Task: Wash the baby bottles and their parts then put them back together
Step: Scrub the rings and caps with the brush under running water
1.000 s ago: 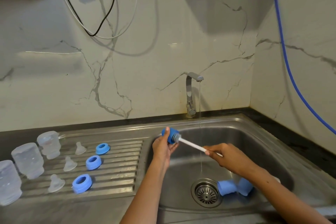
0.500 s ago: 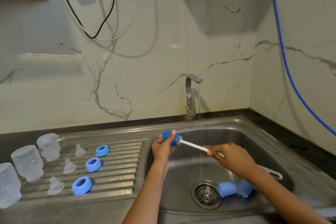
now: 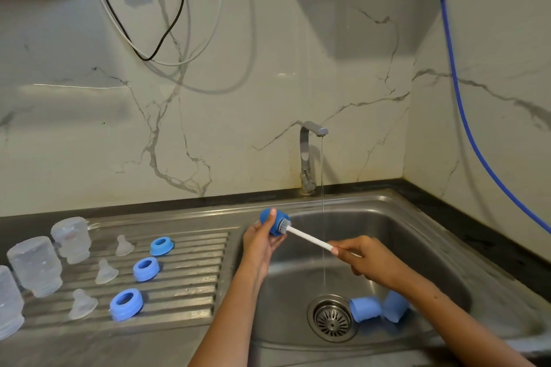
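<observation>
My left hand (image 3: 260,243) grips a blue bottle cap (image 3: 272,222) over the left rim of the sink (image 3: 441,250). My right hand (image 3: 365,261) holds the white handle of a bottle brush (image 3: 308,237), whose grey bristle head is pushed into the cap's open end. Two more blue caps (image 3: 366,308) (image 3: 394,306) lie in the basin beside the drain (image 3: 332,319). On the drainboard (image 3: 190,271) stand three clear bottles upside down (image 3: 70,238) (image 3: 35,265) (image 3: 9,304), three clear teats (image 3: 123,246) (image 3: 105,272) (image 3: 82,304) and three blue collar rings (image 3: 161,246) (image 3: 146,269) (image 3: 126,304).
A thin stream of water runs from the steel tap (image 3: 310,155) into the basin, just right of the brush. Marble walls close the back and right side. A blue hose (image 3: 456,92) hangs along the right wall. Black and white cables (image 3: 167,33) droop from a socket above.
The cap and brush have stayed over the sink's left rim, with the cap turned slightly in my left hand. The view has tilted a little.
</observation>
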